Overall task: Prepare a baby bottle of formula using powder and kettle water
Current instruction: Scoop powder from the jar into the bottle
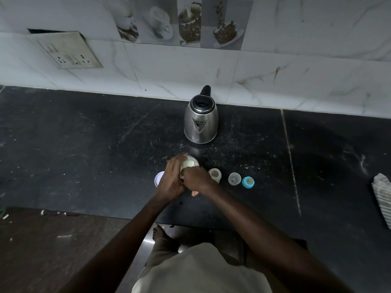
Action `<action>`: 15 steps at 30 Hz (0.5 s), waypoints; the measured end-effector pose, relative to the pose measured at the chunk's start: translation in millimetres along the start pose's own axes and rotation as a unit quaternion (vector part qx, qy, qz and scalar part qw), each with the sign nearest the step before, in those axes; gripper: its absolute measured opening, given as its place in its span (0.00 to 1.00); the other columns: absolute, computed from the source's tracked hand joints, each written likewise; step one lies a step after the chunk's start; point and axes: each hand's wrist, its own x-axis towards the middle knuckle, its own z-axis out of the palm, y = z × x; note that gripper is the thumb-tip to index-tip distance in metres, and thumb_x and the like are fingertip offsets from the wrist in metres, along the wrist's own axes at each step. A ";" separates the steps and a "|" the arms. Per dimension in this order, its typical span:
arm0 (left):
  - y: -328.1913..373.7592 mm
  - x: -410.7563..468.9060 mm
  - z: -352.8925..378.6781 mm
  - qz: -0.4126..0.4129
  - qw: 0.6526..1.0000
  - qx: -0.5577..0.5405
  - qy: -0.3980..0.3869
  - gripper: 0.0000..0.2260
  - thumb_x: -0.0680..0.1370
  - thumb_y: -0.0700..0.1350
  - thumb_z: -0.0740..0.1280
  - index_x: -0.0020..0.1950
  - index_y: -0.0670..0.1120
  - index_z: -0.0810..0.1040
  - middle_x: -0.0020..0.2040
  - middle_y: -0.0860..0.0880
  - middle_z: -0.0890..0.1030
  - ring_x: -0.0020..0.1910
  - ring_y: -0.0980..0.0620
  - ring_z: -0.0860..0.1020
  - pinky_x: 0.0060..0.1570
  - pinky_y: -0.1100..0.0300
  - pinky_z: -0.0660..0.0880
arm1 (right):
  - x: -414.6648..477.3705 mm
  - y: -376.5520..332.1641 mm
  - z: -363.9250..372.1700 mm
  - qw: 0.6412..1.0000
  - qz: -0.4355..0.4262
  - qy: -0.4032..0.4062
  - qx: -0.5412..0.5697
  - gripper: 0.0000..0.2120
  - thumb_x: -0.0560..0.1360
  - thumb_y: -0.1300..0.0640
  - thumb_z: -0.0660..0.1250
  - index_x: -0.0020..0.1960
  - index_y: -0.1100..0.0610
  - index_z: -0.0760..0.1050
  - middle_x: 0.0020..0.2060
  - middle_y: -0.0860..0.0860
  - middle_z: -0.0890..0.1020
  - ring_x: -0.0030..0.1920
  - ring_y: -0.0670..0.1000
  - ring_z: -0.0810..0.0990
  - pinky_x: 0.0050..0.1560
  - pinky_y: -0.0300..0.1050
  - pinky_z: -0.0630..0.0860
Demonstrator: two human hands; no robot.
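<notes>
- While the left hand [172, 178] wraps the powder container [189, 166] on the counter [84, 144], the right hand [197, 179] meets it at the container's near side.
- Container likely light, rigid, smooth; grip its sidewall.
- Kettle [200, 121] stands behind, apart.

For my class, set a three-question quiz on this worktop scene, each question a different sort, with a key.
1. True or false: the kettle stands behind both hands.
2. What lies left of the left hand? A) white lid B) striped cloth C) blue teat ring
3. Fill in: both hands hold the powder ____.

Key: 1 true; 2 A; 3 container. The right hand sits beside the open bottle.
</notes>
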 end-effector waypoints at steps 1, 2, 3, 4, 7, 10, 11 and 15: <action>1.4 1.1 -0.3 0.010 1.000 0.008 -0.003 0.29 0.73 0.42 0.76 0.71 0.37 0.72 0.72 0.41 0.72 0.71 0.44 0.71 0.72 0.53 0.68 | 0.1 -0.3 -1.4 1.000 0.008 -0.010 0.026 0.14 0.82 0.61 0.57 0.55 0.62 0.81 0.47 0.60 0.87 0.48 0.60 0.87 0.43 0.48 0.77; 4.3 2.1 -1.8 0.021 1.000 0.013 -0.004 0.29 0.73 0.41 0.76 0.71 0.36 0.72 0.72 0.41 0.72 0.72 0.43 0.70 0.73 0.53 0.67 | 0.1 -0.9 -2.3 0.998 0.018 -0.013 0.050 0.14 0.82 0.61 0.57 0.55 0.62 0.81 0.47 0.60 0.87 0.47 0.60 0.87 0.46 0.50 0.81; 5.8 3.0 -3.0 0.029 0.999 0.018 -0.004 0.30 0.72 0.41 0.77 0.72 0.36 0.71 0.73 0.40 0.71 0.73 0.44 0.70 0.73 0.54 0.67 | 0.8 -0.7 -2.6 0.997 0.028 -0.006 0.073 0.13 0.82 0.61 0.58 0.55 0.62 0.81 0.47 0.60 0.87 0.46 0.60 0.87 0.49 0.52 0.83; 5.8 3.5 -3.5 0.032 0.999 0.023 -0.003 0.31 0.72 0.41 0.77 0.72 0.36 0.71 0.73 0.40 0.71 0.73 0.44 0.69 0.74 0.55 0.66 | 1.7 0.3 -2.3 0.995 0.035 0.005 0.094 0.13 0.81 0.62 0.58 0.56 0.62 0.81 0.45 0.59 0.87 0.43 0.59 0.88 0.49 0.52 0.84; 5.3 4.9 -5.5 0.028 0.999 0.023 0.000 0.33 0.71 0.43 0.79 0.72 0.37 0.71 0.74 0.41 0.70 0.74 0.45 0.68 0.75 0.59 0.63 | 0.1 1.0 -2.1 0.990 0.043 0.036 0.128 0.13 0.80 0.64 0.61 0.59 0.62 0.82 0.38 0.57 0.86 0.39 0.57 0.88 0.44 0.50 0.85; 5.2 6.8 -8.7 0.028 1.000 0.012 0.003 0.34 0.72 0.47 0.77 0.73 0.38 0.70 0.75 0.42 0.70 0.75 0.46 0.67 0.75 0.58 0.63 | -1.6 1.2 -1.2 0.988 0.049 0.114 0.088 0.14 0.79 0.63 0.64 0.63 0.60 0.81 0.54 0.60 0.86 0.54 0.60 0.86 0.52 0.52 0.82; 5.1 7.8 -9.5 0.028 1.000 0.009 0.003 0.33 0.72 0.49 0.75 0.74 0.39 0.70 0.75 0.42 0.70 0.75 0.47 0.67 0.74 0.58 0.63 | -3.6 0.2 -2.1 0.988 0.051 0.135 0.056 0.13 0.79 0.62 0.65 0.61 0.60 0.82 0.56 0.59 0.85 0.56 0.61 0.84 0.52 0.52 0.81; 10.4 11.3 -6.5 0.038 0.999 0.005 0.013 0.32 0.75 0.54 0.71 0.74 0.38 0.70 0.75 0.43 0.70 0.75 0.51 0.66 0.74 0.59 0.63 | -12.8 1.4 -2.2 0.980 0.040 0.187 -0.052 0.09 0.79 0.62 0.67 0.59 0.59 0.81 0.56 0.57 0.83 0.55 0.61 0.84 0.48 0.53 0.78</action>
